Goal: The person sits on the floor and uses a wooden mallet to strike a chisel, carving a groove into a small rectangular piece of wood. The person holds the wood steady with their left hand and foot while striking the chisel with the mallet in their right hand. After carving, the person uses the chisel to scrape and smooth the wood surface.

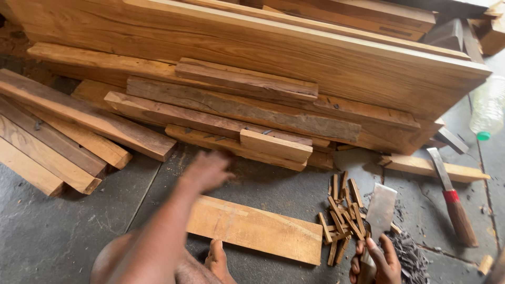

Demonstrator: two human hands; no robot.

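Observation:
My left hand [208,171] is stretched forward over the grey floor and blurred by motion. It holds nothing and hovers just short of the short wood blocks [273,144] at the foot of the plank stack. My right hand [376,260] is low at the bottom edge, gripping the handle of a wide flat chisel [381,209] whose blade points up. A light flat board [255,229] lies on the floor between my hands, with my toes [216,259] resting at its near edge. Beside the chisel lies a heap of small wooden pegs [342,215].
Long planks [252,52] are stacked across the back, with more boards [58,137] at the left. A second chisel [451,195] with a red-banded wooden handle lies at the right, near dark shavings [407,255]. A clear plastic bottle [486,108] lies at the far right.

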